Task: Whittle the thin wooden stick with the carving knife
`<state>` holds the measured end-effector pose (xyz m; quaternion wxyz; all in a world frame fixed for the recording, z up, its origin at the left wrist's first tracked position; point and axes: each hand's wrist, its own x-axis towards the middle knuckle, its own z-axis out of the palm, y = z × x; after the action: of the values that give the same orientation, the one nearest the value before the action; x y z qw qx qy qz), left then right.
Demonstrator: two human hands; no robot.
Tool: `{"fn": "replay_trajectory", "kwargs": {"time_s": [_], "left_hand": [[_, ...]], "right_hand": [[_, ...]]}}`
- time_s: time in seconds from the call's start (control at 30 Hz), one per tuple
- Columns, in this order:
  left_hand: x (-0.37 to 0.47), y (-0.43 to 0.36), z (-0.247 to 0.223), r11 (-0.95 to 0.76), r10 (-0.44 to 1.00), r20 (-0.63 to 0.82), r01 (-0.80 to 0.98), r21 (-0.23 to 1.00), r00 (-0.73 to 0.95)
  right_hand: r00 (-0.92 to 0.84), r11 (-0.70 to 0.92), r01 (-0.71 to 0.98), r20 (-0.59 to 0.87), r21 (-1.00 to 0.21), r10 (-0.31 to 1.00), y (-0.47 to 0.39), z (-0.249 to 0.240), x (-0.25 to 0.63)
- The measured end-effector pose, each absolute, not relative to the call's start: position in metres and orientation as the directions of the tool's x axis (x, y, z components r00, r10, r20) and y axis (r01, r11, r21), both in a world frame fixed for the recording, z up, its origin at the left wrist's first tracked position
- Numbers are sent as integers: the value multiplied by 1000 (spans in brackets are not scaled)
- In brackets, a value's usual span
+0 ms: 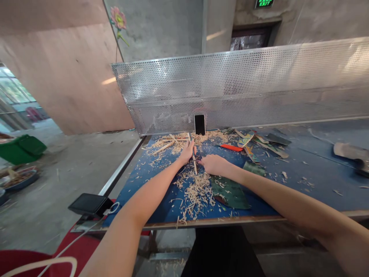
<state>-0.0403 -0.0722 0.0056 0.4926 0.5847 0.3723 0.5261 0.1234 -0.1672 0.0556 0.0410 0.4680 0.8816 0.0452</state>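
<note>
A slim pale wooden stick (195, 167) slants across the work spot over the blue table. My left hand (187, 152) is closed around its upper part, and its lower end points toward me. Just right of the stick, my right hand (215, 165) is closed on what looks like a small knife (197, 161); only a thin dark bit shows beside the stick, and the fingers hide the rest. Beneath both hands lies a heap of curled wood shavings (198, 192). A dark green sheet (230, 192) lies partly under my right forearm.
A phone (200, 124) leans upright against the perforated metal screen (173, 88). An orange-red knife-like tool (231, 147) and patterned strips (246, 139) lie right of it. Wood sticks (165, 147) lie at the back left. A black device (90, 204) with a cable is at the left edge.
</note>
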Motion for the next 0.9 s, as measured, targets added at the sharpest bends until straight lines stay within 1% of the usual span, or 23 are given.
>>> {"fn": "replay_trajectory", "kwargs": {"time_s": [0.1, 0.23, 0.3, 0.43, 0.5, 0.57, 0.73, 0.9], "left_hand": [[-40, -73, 6, -237, 950, 242, -52, 970, 196], [-41, -73, 5, -253, 945, 252, -21, 967, 207], [-41, -73, 5, -262, 944, 259, -16, 965, 206], [-41, -74, 7, -259, 944, 255, -7, 966, 210], [-41, -76, 8, -256, 945, 253, -10, 967, 208], [-41, -78, 10, -248, 946, 244, -10, 969, 212], [-41, -80, 11, -239, 947, 240, -31, 970, 213], [-39, -77, 8, -321, 922, 333, -88, 943, 197]], "right_hand": [[-554, 550, 824, -15, 136, 833, -173, 61, 126], [-545, 546, 831, -44, 103, 837, -178, 67, 129], [-556, 558, 822, -53, 115, 830, -179, 68, 131], [-571, 561, 813, 29, 155, 820, -176, 68, 133], [-549, 535, 831, 71, 151, 833, -171, 68, 132], [-520, 507, 850, 78, 141, 850, -164, 66, 131], [-532, 525, 841, 22, 132, 847, -156, 55, 125], [-554, 557, 823, -56, 114, 830, -169, 58, 120]]}}
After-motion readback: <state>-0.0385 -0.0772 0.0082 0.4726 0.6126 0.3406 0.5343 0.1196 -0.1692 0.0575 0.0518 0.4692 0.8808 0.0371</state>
